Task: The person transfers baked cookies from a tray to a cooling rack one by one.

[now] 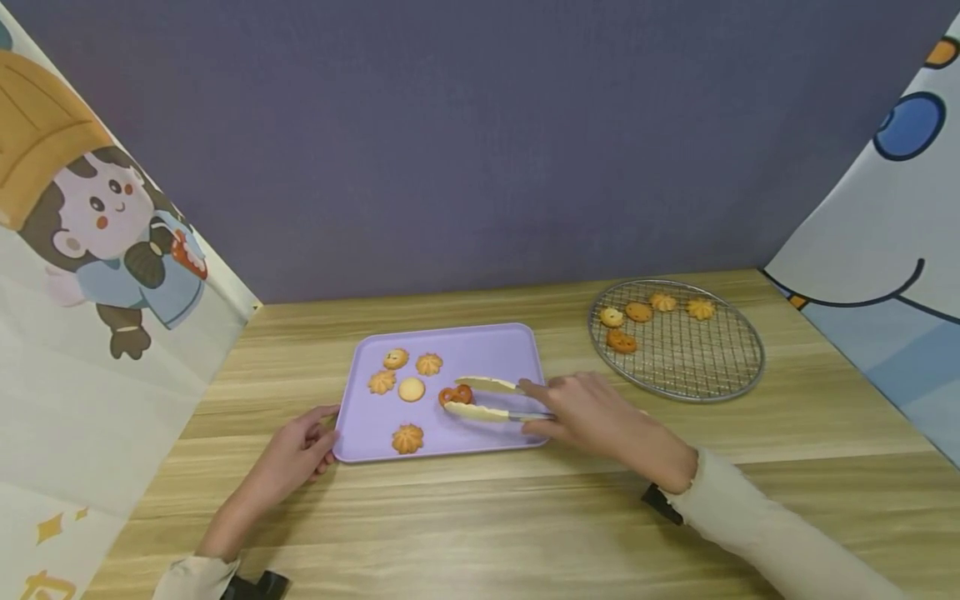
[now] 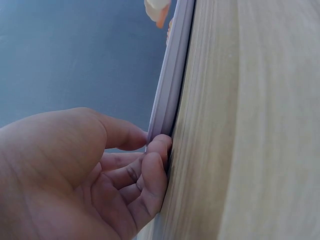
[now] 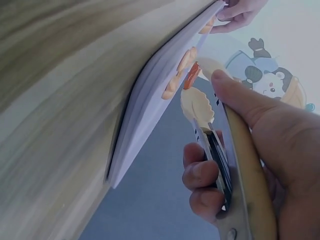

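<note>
My right hand (image 1: 596, 417) grips a pair of tongs (image 1: 487, 384) with cream scalloped tips and metal arms. The tips stand on either side of a brown pretzel-shaped cookie (image 1: 467, 393) over the purple tray (image 1: 487, 350); whether both touch it I cannot tell. In the right wrist view, thumb and curled fingers wrap the tongs' handles (image 3: 245, 170). My left hand (image 1: 288, 454) pinches the tray's near left corner, thumb at the rim and fingers curled against its side in the left wrist view. Several other cookies lie on the tray, including a smooth round one (image 1: 411, 389) and a flower-shaped one (image 1: 407, 439).
A round wire cooling rack (image 1: 697, 358) stands right of the tray, with several cookies along its far and left side, among them a flower-shaped cookie (image 1: 701, 309). Both stand on a wood-grain table (image 1: 450, 517). A dark partition (image 1: 480, 150) rises behind; printed panels flank the table.
</note>
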A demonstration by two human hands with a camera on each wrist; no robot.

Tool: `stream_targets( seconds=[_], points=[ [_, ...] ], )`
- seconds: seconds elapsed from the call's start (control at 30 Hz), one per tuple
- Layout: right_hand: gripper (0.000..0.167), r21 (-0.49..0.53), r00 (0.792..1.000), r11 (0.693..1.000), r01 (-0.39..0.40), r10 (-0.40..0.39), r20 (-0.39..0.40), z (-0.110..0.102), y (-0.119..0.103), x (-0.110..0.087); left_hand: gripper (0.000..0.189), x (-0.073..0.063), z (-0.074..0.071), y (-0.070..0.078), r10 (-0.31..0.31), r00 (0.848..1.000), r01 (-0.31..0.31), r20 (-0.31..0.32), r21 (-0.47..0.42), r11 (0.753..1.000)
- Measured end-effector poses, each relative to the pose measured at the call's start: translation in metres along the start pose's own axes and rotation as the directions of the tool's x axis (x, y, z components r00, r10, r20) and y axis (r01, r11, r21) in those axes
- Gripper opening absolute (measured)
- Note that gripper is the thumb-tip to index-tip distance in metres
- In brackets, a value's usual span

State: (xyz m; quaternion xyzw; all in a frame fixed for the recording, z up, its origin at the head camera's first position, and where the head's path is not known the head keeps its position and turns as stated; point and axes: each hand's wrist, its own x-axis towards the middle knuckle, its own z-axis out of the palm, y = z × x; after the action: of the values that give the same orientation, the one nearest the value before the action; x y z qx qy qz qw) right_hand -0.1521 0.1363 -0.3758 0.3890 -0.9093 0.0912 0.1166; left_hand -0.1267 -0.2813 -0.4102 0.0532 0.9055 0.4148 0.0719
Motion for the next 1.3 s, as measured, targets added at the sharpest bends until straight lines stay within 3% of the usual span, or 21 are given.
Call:
stream_targets(
  seconds=[0.43,1.0,1.3],
  points=[
    [0.055,-0.067,0.994,0.997,-0.032,0.025,-0.111,-0.017,0.008,-0.028,0.043,0.001,0.002,0.000,0.001,1.000,-0.001,-0.005,-0.008,1.000],
    [0.055,-0.123,0.963,0.988,-0.091,0.056,-0.264,-0.043,0.029,-0.070,0.042,0.002,0.004,-0.001,0.013,1.000,-0.013,-0.015,-0.011,1.000],
    [0.055,-0.117,0.967,0.985,-0.127,0.097,-0.234,-0.060,0.049,-0.091,0.044,-0.001,0.001,-0.001,0.015,1.000,-0.015,-0.014,-0.017,1.000]
  ],
)
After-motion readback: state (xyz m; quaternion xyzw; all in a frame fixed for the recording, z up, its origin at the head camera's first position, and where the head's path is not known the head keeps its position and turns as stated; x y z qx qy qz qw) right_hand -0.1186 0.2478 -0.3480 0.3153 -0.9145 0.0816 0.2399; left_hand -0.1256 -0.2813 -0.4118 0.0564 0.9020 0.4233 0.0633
